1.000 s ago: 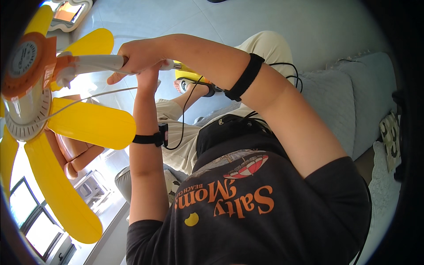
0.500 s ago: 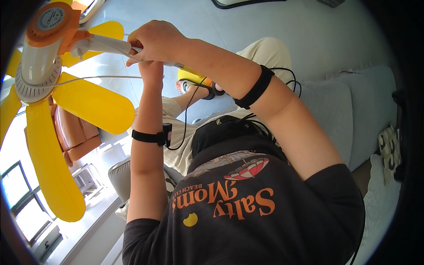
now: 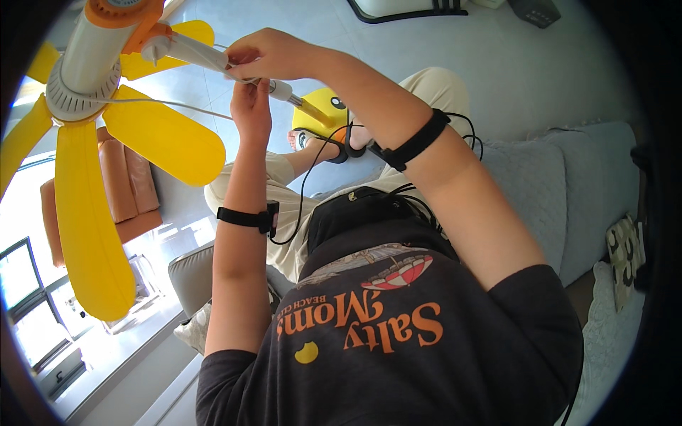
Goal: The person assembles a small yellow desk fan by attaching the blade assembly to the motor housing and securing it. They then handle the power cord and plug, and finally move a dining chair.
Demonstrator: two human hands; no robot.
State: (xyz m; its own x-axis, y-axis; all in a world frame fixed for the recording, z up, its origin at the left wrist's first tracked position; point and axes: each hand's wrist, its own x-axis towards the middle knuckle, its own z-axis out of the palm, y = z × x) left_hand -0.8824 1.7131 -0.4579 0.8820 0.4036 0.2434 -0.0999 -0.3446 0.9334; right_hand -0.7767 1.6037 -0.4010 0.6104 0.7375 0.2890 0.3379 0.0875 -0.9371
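At the far left, a window (image 3: pixel 23 273) and a brown leather seat (image 3: pixel 124 186) are seen beyond the yellow blades (image 3: pixel 92 224) of a fan. The fan's white motor housing (image 3: pixel 91 60) is joined by an orange bracket (image 3: pixel 145 30) to a white pole (image 3: pixel 197 51), which is tilted down to the right toward the fingers. A thin white cable (image 3: pixel 190 108) is stretched from the housing, below the pole, to the left wrist, and a length of cable is also laid along the pole.

The pole is crossed by the right hand (image 3: pixel 278 54) from above; its fingers are bent to a narrow gap right at the pole and the cable, but whether either is gripped cannot be told. Just below, the left hand (image 3: pixel 251 108) is raised with its fingertips and thumb brought up against the underside of the pole; whether they are closed on pole or cable cannot be made out.

Past the hands, the pole is continued by a white collar (image 3: pixel 281 90), a metal rod (image 3: pixel 296 101) and a yellow stem (image 3: pixel 314 112), which is set on a yellow base (image 3: pixel 318 99) on the floor, close to the person's feet. Farther right, a grey couch (image 3: pixel 529 167) is seen, with a patterned cushion (image 3: pixel 625 263) near the edge.
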